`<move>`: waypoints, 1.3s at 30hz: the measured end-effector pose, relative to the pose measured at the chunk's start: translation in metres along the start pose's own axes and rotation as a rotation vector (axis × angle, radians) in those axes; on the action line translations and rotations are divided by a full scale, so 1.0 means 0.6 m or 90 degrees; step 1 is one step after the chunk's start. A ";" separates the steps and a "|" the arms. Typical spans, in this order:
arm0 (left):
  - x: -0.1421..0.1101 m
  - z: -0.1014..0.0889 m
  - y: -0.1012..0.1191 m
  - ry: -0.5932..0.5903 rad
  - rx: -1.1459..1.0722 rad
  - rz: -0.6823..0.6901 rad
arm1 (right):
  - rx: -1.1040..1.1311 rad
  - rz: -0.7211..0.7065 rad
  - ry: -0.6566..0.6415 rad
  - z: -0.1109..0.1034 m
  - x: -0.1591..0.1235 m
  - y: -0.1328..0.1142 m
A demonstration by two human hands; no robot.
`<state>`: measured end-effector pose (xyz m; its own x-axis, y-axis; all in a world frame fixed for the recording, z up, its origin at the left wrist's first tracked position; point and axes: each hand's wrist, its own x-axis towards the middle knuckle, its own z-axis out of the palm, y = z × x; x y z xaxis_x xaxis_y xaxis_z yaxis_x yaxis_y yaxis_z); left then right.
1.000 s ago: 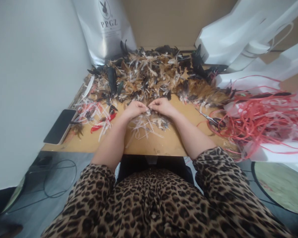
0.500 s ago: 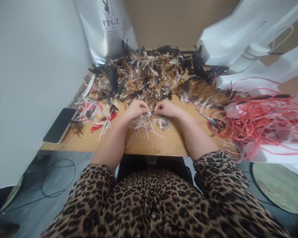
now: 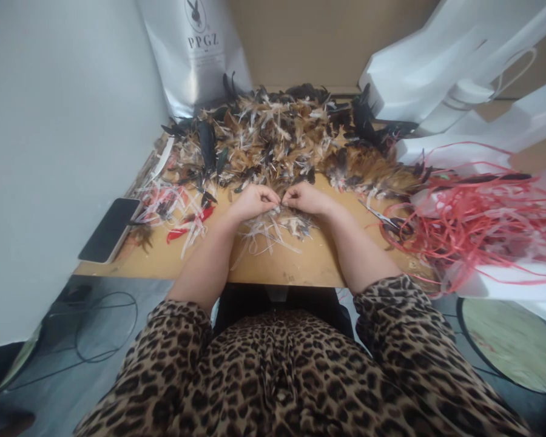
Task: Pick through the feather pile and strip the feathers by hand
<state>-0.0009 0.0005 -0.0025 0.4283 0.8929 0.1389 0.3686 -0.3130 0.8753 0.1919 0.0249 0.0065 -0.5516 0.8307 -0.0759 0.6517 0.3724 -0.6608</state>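
My left hand [image 3: 256, 201] and my right hand [image 3: 304, 198] meet at the table's front middle, fingertips almost touching. Both pinch at a small brown feather, whose whitish base shows between the fingers; its exact shape is partly hidden. Under and just in front of the hands lies a scatter of white plastic strips [image 3: 266, 237] and small pale feathers [image 3: 298, 227]. Beyond the hands spreads a large heap of brown, white and black feathers [image 3: 273, 130]. A thicker brown feather bundle [image 3: 382, 170] lies to the right.
Scissors [image 3: 384, 218] lie right of my right arm, beside a tangle of red strips [image 3: 486, 218]. A phone [image 3: 110, 230] rests at the table's left edge. Red and white scraps [image 3: 161, 200] lie near it. A silver bag [image 3: 200, 67] and white foam pieces [image 3: 418, 67] stand behind.
My left hand has moved slightly right, so its fingertips are closer to those of my right hand. The right hand has hardly moved.
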 end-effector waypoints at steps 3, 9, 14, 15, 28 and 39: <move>0.000 -0.001 -0.009 -0.012 0.021 -0.032 | 0.015 0.003 -0.005 -0.001 -0.001 0.005; 0.000 -0.006 -0.016 -0.025 0.064 -0.043 | 0.025 0.014 -0.033 -0.007 -0.003 0.006; 0.000 -0.007 -0.014 -0.028 0.068 -0.052 | 0.003 0.022 -0.008 -0.004 -0.003 -0.003; -0.001 -0.007 -0.013 -0.030 0.065 -0.056 | -0.005 0.024 -0.003 -0.002 -0.002 -0.004; -0.001 -0.007 -0.009 -0.002 0.027 -0.098 | 0.034 -0.020 0.074 0.004 -0.002 -0.007; -0.006 -0.005 0.016 -0.029 -0.155 -0.235 | 0.037 -0.060 0.121 0.011 0.003 -0.006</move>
<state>-0.0013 -0.0049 0.0066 0.3428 0.9134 -0.2195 0.3018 0.1142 0.9465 0.1852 0.0220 0.0040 -0.4976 0.8582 0.1265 0.5678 0.4325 -0.7004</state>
